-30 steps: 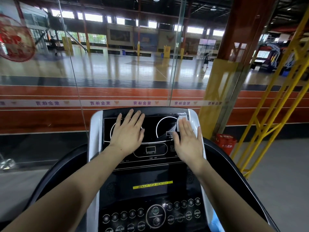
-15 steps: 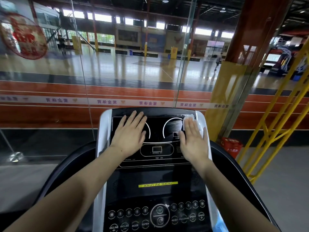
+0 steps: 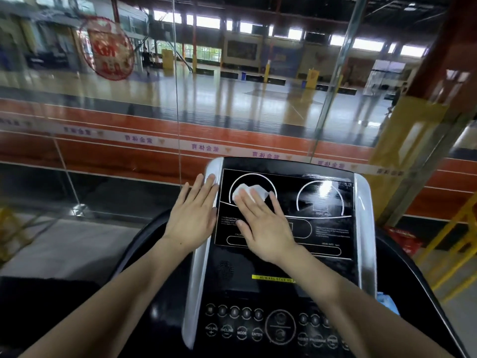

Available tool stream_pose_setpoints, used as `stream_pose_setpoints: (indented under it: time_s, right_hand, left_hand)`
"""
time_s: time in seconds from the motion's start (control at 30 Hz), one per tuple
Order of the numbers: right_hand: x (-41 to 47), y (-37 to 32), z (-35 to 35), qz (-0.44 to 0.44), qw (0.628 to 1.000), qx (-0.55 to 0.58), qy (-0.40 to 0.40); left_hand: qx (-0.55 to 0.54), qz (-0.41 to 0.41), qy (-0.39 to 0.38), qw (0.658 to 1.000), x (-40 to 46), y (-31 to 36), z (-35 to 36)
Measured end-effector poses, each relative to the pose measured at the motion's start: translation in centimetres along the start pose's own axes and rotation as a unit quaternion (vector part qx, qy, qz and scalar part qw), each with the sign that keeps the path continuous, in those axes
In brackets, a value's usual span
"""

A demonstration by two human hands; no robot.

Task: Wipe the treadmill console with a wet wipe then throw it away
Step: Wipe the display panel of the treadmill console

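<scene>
The black treadmill console [image 3: 322, 228] with silver side trims fills the lower middle of the head view. A crumpled white wet wipe [image 3: 254, 190] lies on the left round dial of the display. My right hand [image 3: 263, 228] is flat on the display, its fingertips pressing on the wipe. Off the display, my left hand [image 3: 193, 215] rests flat with fingers spread, touching the left silver trim and holding nothing. The right dial shines with a wet-looking glare.
A glass wall [image 3: 129, 151] stands just beyond the console. A red bin [image 3: 402, 239] sits on the floor at the right, near yellow railings [image 3: 451, 241]. Something blue [image 3: 387, 303] lies by the console's right edge. Buttons [image 3: 258, 324] line the lower panel.
My right hand has slid the wipe from the console's right side to the left dial. My left hand has moved off the display onto the left trim. The view has swung left.
</scene>
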State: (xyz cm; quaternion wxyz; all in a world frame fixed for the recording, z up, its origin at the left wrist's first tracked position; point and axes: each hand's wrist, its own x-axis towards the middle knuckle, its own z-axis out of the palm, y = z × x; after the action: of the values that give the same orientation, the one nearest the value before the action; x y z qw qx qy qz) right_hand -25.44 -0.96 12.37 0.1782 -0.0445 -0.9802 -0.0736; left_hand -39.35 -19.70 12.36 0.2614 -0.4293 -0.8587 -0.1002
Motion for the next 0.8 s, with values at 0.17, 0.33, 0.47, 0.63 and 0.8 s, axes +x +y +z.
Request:
stream_pose_setpoints:
  time_s: [0.17, 0.33, 0.47, 0.63, 0.8]
  right_hand:
    - [5.2, 0.7, -2.3, -0.023, 0.999, -0.037, -0.002]
    - [2.8, -0.9, -0.8, -0.060, 0.998, -0.032, -0.009]
    - [-2.6, -2.4, 1.3, -0.134, 0.990, -0.032, -0.032]
    - [-0.8, -0.5, 0.2, -0.157, 0.984, -0.079, -0.032]
    - [1.7, -0.4, -1.1, -0.087, 0.994, -0.060, -0.029]
  left_hand:
    - [-0.001, -0.004, -0.005, 1.000, -0.8, -0.1, 0.0]
    - [0.000, -0.007, -0.001, 1.000, -1.9, -0.3, 0.3]
    - [0.001, 0.001, -0.013, 1.000, -3.5, -0.7, 0.6]
    - [0.001, 0.001, -0.030, 1.000, -3.7, -0.9, 0.3]
    - [0.001, -0.004, -0.031, 1.000, -3.7, -0.8, 0.1]
